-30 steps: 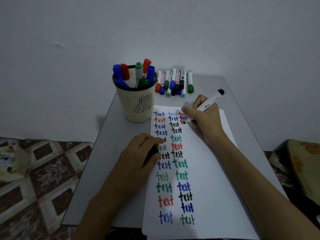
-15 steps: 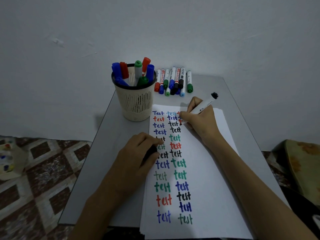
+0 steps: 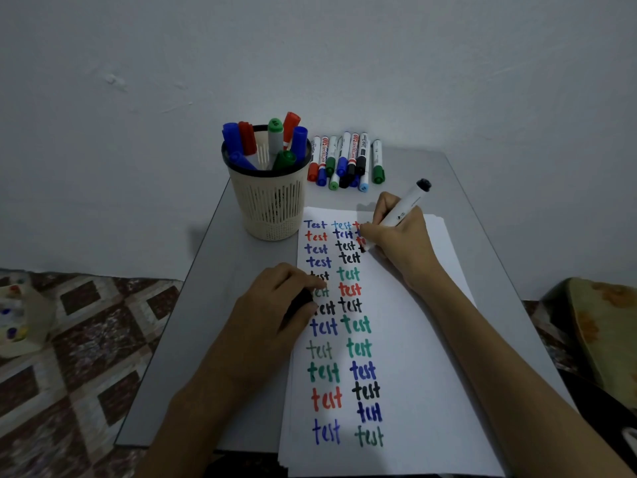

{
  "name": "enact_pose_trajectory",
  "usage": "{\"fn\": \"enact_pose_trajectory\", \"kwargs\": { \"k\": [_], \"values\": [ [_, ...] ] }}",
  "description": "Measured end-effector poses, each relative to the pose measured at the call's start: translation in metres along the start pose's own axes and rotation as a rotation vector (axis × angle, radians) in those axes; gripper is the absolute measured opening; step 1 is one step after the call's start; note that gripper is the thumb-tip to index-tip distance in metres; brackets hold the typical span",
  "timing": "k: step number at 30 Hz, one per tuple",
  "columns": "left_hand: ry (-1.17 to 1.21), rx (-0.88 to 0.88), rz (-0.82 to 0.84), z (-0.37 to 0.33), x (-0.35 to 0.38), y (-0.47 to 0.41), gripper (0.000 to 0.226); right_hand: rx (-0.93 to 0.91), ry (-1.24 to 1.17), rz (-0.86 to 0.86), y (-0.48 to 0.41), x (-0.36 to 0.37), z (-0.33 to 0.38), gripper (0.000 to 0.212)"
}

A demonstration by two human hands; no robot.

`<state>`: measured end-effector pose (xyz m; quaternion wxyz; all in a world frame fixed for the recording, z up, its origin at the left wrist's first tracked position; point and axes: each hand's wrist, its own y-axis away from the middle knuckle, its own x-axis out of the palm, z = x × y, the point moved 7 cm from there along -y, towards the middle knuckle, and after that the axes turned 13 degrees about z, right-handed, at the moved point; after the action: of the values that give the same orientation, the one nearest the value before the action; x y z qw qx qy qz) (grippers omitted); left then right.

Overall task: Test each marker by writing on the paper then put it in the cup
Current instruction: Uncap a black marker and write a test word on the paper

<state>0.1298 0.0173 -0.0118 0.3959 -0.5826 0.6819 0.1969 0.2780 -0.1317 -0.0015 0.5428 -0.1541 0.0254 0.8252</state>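
Right hand (image 3: 396, 238) grips a black marker (image 3: 408, 203), tip beneath its fingers (image 3: 370, 232) on the paper (image 3: 420, 339), now a line lower: testing underway. Left hand (image 3: 272, 308) curls round the cap (image 3: 300, 301); the cup (image 3: 272, 208) stands beyond those fingers.

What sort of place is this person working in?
Probably a plain room in a home rather than a workshop: a small grey table stands by a bare white wall, with a patterned floor beside it.
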Motion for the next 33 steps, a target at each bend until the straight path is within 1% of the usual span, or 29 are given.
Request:
{"fn": "enact_pose_trajectory", "kwargs": {
  "k": [4, 8, 13, 16, 21, 30, 33],
  "values": [
    [-0.003, 0.001, -0.003, 0.001, 0.0, 0.0, 0.036, -0.005, -0.077, -0.057, 0.003, -0.005, 0.0, 0.029],
    [0.001, 0.003, -0.004, -0.001, -0.001, 0.0, 0.036, -0.006, -0.034, -0.058, 0.002, -0.005, -0.001, 0.027],
    [0.004, 0.0, -0.008, -0.001, -0.001, 0.001, 0.037, -0.006, -0.017, -0.064, 0.003, -0.006, -0.002, 0.031],
    [0.006, 0.001, -0.002, -0.001, -0.001, 0.0, 0.037, 0.002, -0.007, -0.049, 0.002, -0.005, -0.001, 0.029],
    [0.014, 0.001, -0.008, -0.001, -0.001, 0.001, 0.035, -0.01, -0.072, -0.113, 0.005, -0.01, 0.0, 0.038],
    [0.004, 0.003, -0.007, -0.001, -0.001, 0.0, 0.033, -0.001, -0.041, -0.09, 0.004, -0.008, 0.0, 0.039],
    [-0.001, 0.005, -0.007, -0.001, -0.002, 0.0, 0.035, -0.014, -0.097, -0.152, 0.006, -0.014, -0.001, 0.035]
  ]
}}
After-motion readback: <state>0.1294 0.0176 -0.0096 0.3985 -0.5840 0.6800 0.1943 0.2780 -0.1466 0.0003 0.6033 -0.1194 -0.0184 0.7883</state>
